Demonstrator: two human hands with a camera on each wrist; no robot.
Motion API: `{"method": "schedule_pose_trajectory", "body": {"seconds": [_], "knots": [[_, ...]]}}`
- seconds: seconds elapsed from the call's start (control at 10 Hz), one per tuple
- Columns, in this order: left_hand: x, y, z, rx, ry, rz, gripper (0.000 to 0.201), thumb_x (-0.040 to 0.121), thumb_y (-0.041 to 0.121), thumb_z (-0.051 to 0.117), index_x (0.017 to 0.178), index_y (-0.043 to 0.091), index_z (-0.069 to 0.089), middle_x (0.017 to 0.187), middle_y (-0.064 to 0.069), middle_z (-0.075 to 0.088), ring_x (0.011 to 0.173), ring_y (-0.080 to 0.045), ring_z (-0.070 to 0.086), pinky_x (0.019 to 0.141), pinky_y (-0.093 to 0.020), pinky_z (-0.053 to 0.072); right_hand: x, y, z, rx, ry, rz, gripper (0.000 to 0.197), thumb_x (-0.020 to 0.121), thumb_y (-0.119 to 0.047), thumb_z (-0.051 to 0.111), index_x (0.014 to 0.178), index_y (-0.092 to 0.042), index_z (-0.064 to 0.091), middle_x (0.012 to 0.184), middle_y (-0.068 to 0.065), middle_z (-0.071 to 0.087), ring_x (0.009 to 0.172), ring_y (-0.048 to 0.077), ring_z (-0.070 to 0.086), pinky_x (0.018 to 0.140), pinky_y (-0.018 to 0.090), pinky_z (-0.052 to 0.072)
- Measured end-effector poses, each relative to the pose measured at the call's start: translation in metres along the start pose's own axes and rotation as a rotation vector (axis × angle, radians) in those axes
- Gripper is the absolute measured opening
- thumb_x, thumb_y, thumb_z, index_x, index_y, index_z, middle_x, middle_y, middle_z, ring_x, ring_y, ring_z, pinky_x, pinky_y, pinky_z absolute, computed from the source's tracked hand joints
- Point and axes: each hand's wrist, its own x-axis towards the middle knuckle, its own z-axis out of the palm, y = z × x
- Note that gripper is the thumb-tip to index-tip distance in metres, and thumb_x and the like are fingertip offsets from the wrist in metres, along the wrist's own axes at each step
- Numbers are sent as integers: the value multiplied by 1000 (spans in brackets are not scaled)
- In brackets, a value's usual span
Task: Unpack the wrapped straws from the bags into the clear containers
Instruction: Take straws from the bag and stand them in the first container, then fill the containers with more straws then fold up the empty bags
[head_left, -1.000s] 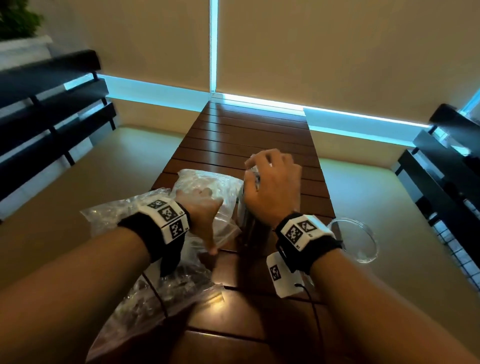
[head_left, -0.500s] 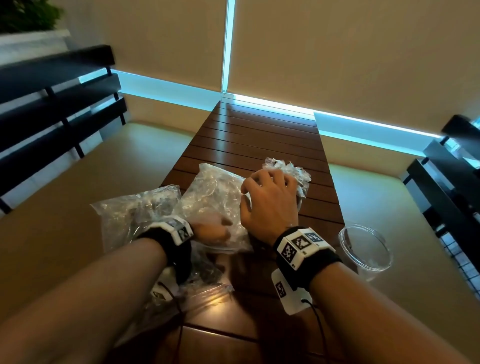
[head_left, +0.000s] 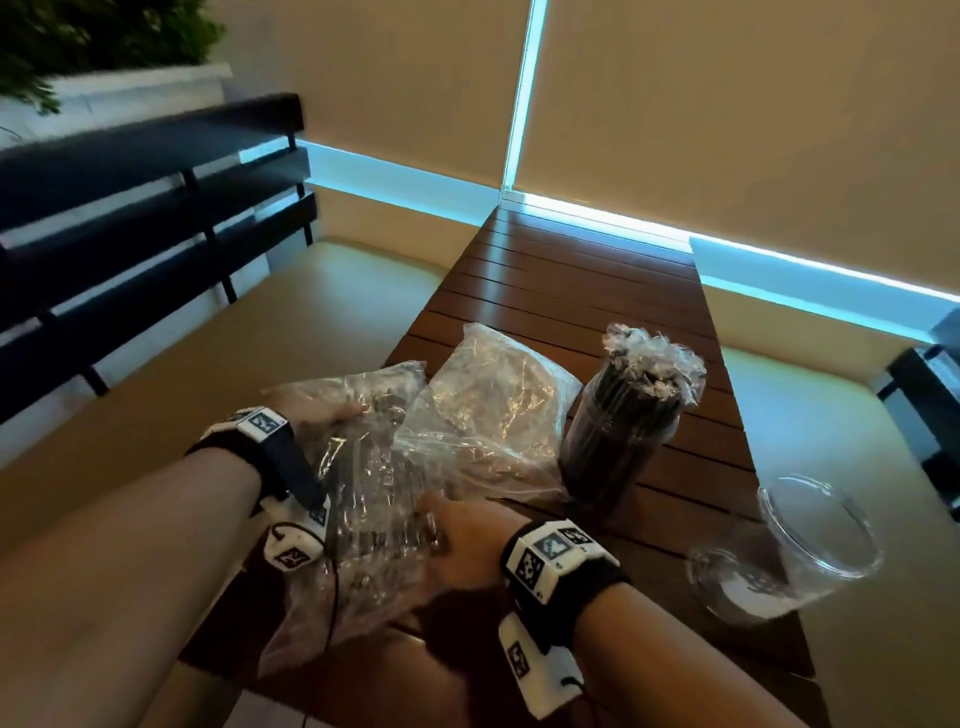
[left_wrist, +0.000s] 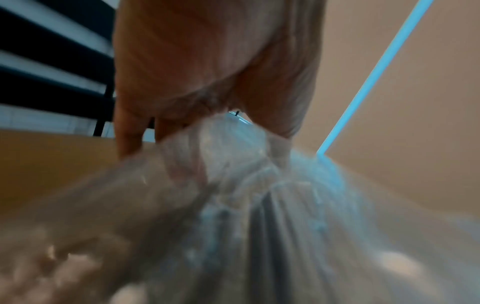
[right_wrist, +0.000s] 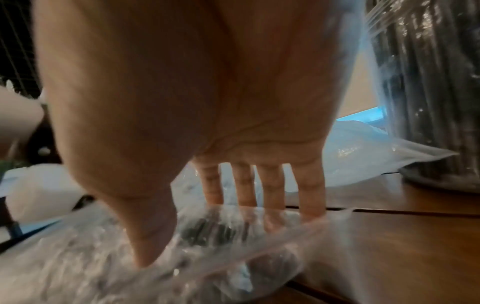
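A clear bag of dark wrapped straws (head_left: 363, 499) lies on the near left of the wooden table (head_left: 571, 270). My left hand (head_left: 324, 415) grips the bag's far left end, with plastic bunched between fingers and thumb (left_wrist: 207, 144). My right hand (head_left: 460, 535) holds the bag's near right end, thumb on top and fingers behind the plastic (right_wrist: 205, 224). Dark straws show through the bag (right_wrist: 103, 267). A clear container packed with upright wrapped straws (head_left: 623, 431) stands to the right. An empty clear container (head_left: 779, 566) lies tilted at the table's right edge.
A second, flatter clear bag (head_left: 493, 415) lies between the held bag and the full container (right_wrist: 428, 82). Beige bench seats (head_left: 311, 291) flank the table, with black slatted backrests (head_left: 130, 218) on the left. The table's far half is bare wood.
My right hand has left the top of the full container and come down left onto the straw bag. My left hand has shifted to the bag's far left end. The view has swung left.
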Motion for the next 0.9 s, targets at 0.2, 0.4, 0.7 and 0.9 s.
{"method": "schedule_pose_trajectory", "body": {"seconds": [0.2,0.4,0.7,0.9], "knots": [[-1,15,-30,-161,109,11,69,52,27,93,110,-1,66,96,-10,68,81,-22,65,70,-33,54,2,-3,1,20,96,15,56,87,-38,65,136,-24,43,128,8,56,115,32,57,96,42,50],[-50,71,-114,-21,366,173,64,63,45,74,109,1,65,109,-17,68,93,-35,66,74,-35,53,-18,-16,-31,90,345,-44,19,88,-44,58,94,-27,66,95,-4,68,90,19,63,81,38,55],[-144,148,-183,-571,452,455,24,84,34,63,102,18,63,100,-3,66,78,-17,57,79,-34,48,-37,-53,-94,682,624,13,70,100,-56,37,94,7,67,85,15,69,77,28,63,75,37,50],[-161,157,-166,-958,138,546,31,74,30,70,97,10,68,85,-7,71,77,-21,70,82,-38,59,-64,-48,-152,1055,1127,-75,26,98,-24,56,85,-14,77,70,-4,70,63,11,61,67,37,57]]}}
